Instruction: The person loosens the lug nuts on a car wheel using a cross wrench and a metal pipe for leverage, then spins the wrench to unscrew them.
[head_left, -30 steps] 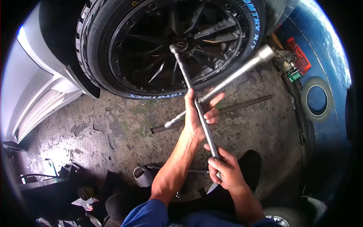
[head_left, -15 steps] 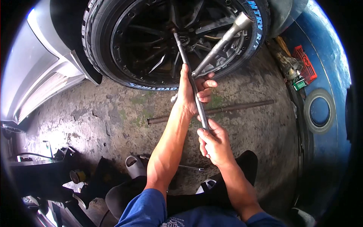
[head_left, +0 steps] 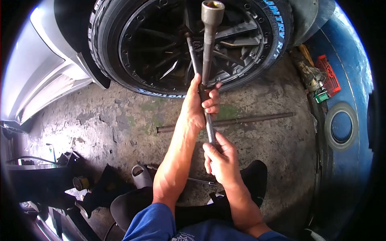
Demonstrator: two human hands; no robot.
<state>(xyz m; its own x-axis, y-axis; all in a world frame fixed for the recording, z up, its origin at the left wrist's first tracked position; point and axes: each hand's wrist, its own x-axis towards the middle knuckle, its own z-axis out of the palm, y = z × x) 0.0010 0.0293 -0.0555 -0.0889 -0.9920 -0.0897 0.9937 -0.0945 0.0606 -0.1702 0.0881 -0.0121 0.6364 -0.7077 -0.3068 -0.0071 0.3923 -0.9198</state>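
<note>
A four-way lug wrench (head_left: pixel 207 56) points away from me, its far arm reaching the middle area of the black wheel rim (head_left: pixel 241 62). Another arm, tipped with a large socket, stands up in front of the rim. Around the wrench, close to its crossing, my left hand (head_left: pixel 197 102) is closed, thumb along the shaft. Lower down, my right hand (head_left: pixel 222 157) grips the near arm, fingers wrapped about its end. Whether the far tip sits on a nut is too dark to tell. The wheel carries a tire (head_left: pixel 105 60) with white-blue lettering.
A long rusty pipe (head_left: pixel 257 119) lies on the stained concrete floor (head_left: pixel 132 116) beyond my hands. At right are a red plastic basket (head_left: pixel 329 74) and a round grey ring (head_left: pixel 341 125) by a blue surface. A silver car body (head_left: pixel 36 68) is left. Near my foot lies a thin metal rod (head_left: pixel 197 180).
The lug wrench has rotated counterclockwise; its large-socket arm swung from the upper right to nearly upright. Both hands keep hold, and my right hand has shifted slightly down and left.
</note>
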